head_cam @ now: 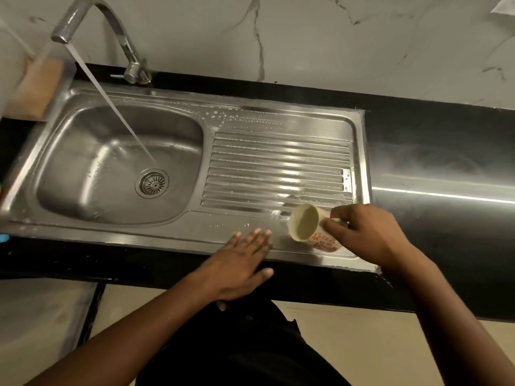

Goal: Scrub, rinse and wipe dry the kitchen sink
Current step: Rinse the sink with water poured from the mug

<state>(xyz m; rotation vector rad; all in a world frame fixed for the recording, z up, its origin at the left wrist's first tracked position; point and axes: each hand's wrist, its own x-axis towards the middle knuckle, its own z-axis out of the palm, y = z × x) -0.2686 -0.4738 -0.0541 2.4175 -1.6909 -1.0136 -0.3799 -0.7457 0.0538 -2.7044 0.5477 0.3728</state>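
The stainless kitchen sink [83, 168] sits in the black desk [434, 135], basin left and ribbed drainboard [278, 168] right. The right hand [370, 235] holds a floral mug [306, 227] tipped mouth-left over the drainboard's near right corner, fingers [334, 227] curled round it, likely to pour rinse water where the running tap [111, 26] cannot reach. The left hand [239, 263] lies flat on the near rim, fingers straight, apparently to sweep the wet along

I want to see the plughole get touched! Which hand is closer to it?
Left. The left hand is flat over the sink's front rim, right of the plughole; the right hand, holding the cup, is farther right.
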